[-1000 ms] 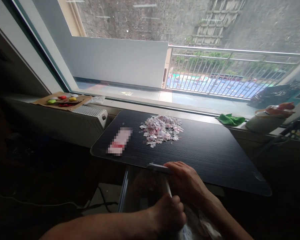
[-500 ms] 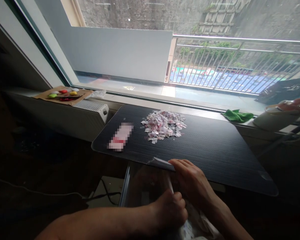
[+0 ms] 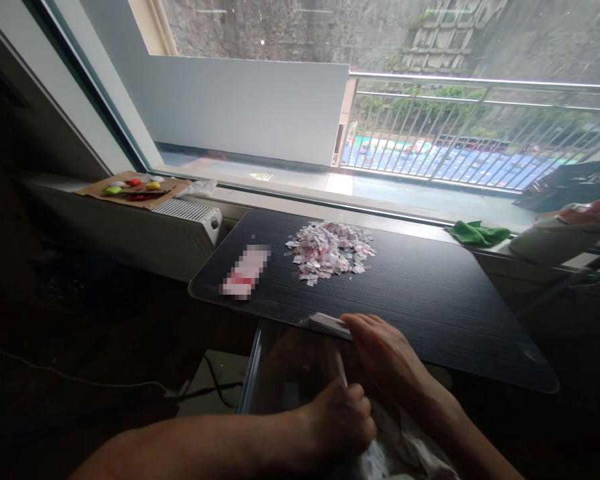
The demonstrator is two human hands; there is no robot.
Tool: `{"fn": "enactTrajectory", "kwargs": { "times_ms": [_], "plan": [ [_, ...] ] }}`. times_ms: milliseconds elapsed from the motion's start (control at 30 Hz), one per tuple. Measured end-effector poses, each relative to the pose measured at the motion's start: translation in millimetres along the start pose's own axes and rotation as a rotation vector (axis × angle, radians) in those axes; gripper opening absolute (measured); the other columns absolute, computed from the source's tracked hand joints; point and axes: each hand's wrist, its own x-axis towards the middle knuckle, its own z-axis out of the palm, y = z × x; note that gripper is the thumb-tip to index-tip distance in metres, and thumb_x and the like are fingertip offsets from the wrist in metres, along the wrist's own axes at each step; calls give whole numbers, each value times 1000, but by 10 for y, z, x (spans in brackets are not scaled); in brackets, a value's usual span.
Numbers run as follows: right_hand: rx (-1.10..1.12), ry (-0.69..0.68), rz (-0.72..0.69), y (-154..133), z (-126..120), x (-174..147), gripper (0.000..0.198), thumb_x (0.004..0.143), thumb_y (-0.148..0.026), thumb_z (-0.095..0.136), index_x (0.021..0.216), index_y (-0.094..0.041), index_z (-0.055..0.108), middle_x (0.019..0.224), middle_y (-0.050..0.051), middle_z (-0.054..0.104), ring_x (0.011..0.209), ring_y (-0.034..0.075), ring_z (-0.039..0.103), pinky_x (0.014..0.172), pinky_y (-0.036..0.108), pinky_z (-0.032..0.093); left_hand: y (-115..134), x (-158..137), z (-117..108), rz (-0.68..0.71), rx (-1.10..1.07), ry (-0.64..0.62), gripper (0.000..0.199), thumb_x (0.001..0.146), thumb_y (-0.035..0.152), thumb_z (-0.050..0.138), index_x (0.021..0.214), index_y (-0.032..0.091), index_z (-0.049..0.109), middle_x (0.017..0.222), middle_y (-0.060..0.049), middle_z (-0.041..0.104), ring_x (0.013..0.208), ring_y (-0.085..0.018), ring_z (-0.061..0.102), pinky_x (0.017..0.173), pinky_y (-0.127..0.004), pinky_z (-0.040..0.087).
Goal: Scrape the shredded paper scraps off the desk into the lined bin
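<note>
My right hand point(image 3: 383, 343) rests at the near edge of the dark table point(image 3: 405, 287), its fingers closed on a thin, pale strip point(image 3: 330, 323) lying along that edge. Below it, my left hand point(image 3: 337, 420) is curled into a fist around a narrow pale piece point(image 3: 340, 368), whose upper end sticks out; its kind is unclear. A heap of small whitish-pink paper scraps point(image 3: 330, 250) sits toward the back of the table. To its left lies a pinkish, blurred-out slip point(image 3: 246, 272). White crumpled material point(image 3: 410, 447) shows under my wrists.
A clear-sided container point(image 3: 253, 367) stands below the table edge. On the left sill, a brown board point(image 3: 167, 187) carries colourful pieces above a radiator point(image 3: 200, 217). A green cloth point(image 3: 480, 233) and a pale bin-like container point(image 3: 555, 240) stand at the right, by the window.
The view has shifted slightly. The pale strip at my right hand now shows a broader face. Both hands keep nearly the same place and hold.
</note>
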Motion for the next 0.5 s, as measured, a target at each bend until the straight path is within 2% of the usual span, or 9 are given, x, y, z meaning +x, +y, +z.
{"fn": "enactTrajectory", "kwargs": {
  "times_ms": [100,233,300,400,500],
  "plan": [
    [43,-9,-49,16,-27,3,32,88,-8,42,103,-20,67,92,5,73,80,20,65,71,28,46,-2,-8,-6,-2,8,13,15,87,16,55,74,13,61,76,-7,59,73,-23,55,51,-33,39],
    [3,153,13,137,-36,214,34,91,-13,39,112,-20,66,102,7,72,90,21,65,75,30,47,7,-28,-35,-44,-3,-23,14,87,16,57,73,13,61,73,-6,60,73,-22,54,54,-34,40],
    [-11,185,24,197,-8,387,36,92,-13,39,114,-22,66,108,7,71,96,21,65,79,30,47,14,-50,-21,-67,-2,-40,14,87,17,58,74,13,60,72,-5,59,74,-22,54,57,-33,41],
    [-25,161,34,225,32,599,38,93,-14,39,118,-25,66,114,6,70,98,20,65,81,29,47,9,-100,59,-86,32,-29,13,88,20,58,77,14,60,74,-6,60,79,-23,54,65,-35,42],
    [-71,61,79,192,6,657,38,92,-15,39,118,-25,66,114,6,71,97,21,65,79,29,46,-25,-145,138,-98,70,-8,16,91,22,54,77,15,59,75,-5,59,79,-23,54,67,-35,42]
  ]
}}
